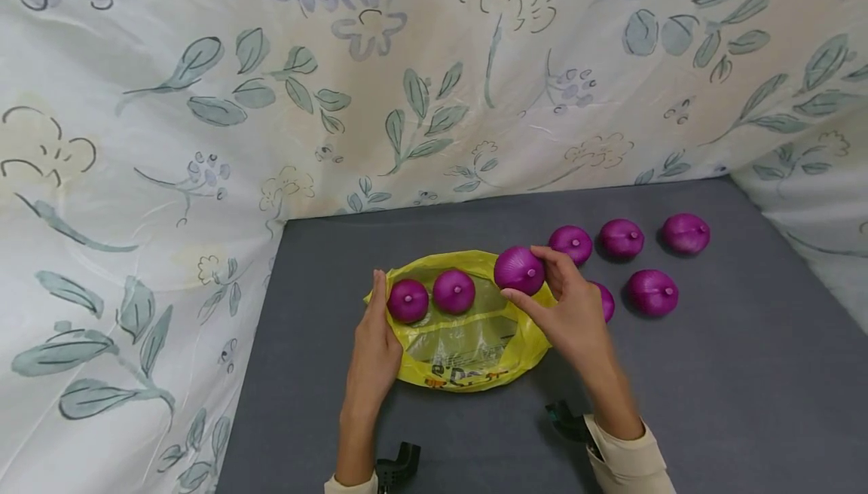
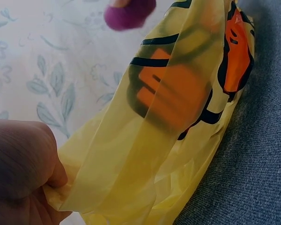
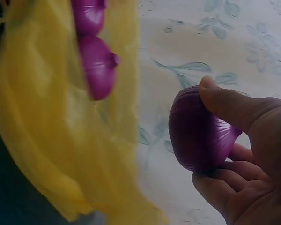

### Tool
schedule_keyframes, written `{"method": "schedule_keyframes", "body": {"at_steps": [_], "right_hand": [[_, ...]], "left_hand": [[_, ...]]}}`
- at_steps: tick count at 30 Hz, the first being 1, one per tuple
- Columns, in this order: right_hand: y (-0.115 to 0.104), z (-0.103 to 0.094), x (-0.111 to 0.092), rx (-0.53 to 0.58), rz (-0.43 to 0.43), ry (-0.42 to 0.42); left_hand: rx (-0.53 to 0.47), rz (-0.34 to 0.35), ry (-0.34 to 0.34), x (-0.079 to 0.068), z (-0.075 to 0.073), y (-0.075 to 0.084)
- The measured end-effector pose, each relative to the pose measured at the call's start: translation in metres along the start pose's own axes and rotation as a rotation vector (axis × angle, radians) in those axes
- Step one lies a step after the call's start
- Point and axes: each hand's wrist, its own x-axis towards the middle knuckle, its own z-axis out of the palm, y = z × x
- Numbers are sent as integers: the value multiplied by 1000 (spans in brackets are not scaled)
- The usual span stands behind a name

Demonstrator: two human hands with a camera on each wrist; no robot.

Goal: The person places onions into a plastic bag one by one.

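A yellow plastic bag (image 1: pixel 461 386) lies on the table with its mouth spread wide. Two red onions, one by the left rim (image 1: pixel 408 300) and one beside it (image 1: pixel 454 291), sit within the bag's mouth. My left hand (image 1: pixel 374 347) grips the bag's left edge; in the left wrist view the curled fingers (image 2: pixel 25 164) pinch the yellow film. Over the right side of the bag, my right hand (image 1: pixel 576 321) holds another red onion (image 1: pixel 519 270) between thumb and fingers. This onion (image 3: pixel 201 129) shows clear of the bag in the right wrist view.
Several more red onions lie right of the bag, among them a far one (image 1: pixel 686 234) and a nearer one (image 1: pixel 652 293). One onion (image 1: pixel 603 303) is partly hidden by my right hand. Floral cloth (image 1: pixel 420 102) hangs behind and beside the dark grey table (image 1: pixel 746 388).
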Motion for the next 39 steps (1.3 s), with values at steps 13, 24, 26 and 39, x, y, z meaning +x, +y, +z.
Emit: {"method": "schedule_keyframes", "body": {"at_steps": [13,24,26,39], "right_hand": [[27,28,3,-117,13,-67],[32,35,6,-173,23,-71],[33,37,6,-187,26,-76],[36,51,12,-303,66,-138]], "left_hand": [[-7,12,-6,-1,2,-3],[-22,11,-9,-1,1,-5],[-29,4,-15,-1,1,-4],[-37,-3,-10,-1,1,-4]]}}
